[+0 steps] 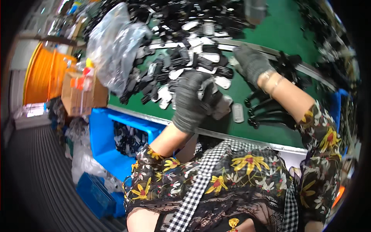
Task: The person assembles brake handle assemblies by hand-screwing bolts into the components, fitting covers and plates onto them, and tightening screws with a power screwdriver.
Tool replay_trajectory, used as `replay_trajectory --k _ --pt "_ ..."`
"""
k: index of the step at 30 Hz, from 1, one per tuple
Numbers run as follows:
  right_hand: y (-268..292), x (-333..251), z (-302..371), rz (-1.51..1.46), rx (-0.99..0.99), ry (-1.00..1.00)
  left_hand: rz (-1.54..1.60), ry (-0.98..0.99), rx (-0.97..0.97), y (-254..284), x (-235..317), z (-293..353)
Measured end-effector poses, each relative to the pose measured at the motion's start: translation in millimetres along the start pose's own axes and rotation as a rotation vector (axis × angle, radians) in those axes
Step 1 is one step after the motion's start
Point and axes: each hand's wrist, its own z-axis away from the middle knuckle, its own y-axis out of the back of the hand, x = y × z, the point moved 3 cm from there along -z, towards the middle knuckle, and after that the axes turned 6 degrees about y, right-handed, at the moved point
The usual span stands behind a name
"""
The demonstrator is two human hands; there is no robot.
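Observation:
My left hand, in a dark grey knit glove, is curled over the near side of a pile of small black and pale grey plastic pieces. Its fingers are bent around something dark that blur keeps me from making out. Just right of it, a pale oblong piece lies flat on the green work surface. Farther off, my right hand, gloved alike, reaches over a metal rail, fingers closed together. At its fingertips shows a small pale piece. Long black parts lie below my right forearm.
A clear plastic bag slumps left of the pile. Beyond it stand a cardboard box and an orange spool. A blue bin holding small parts sits below the table's left edge. The metal rail crosses the green surface.

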Motion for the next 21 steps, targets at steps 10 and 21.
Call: replay_trajectory --k 10,21 --pt "25.1 -9.9 10.3 0.041 0.068 -0.011 -0.603 0.384 -0.025 69.6 -135.0 -37.1" --pt "88.5 -23.8 60.6 -0.982 0.149 -0.197 0.757 0.383 -0.177 8.8 19.9 -35.2"
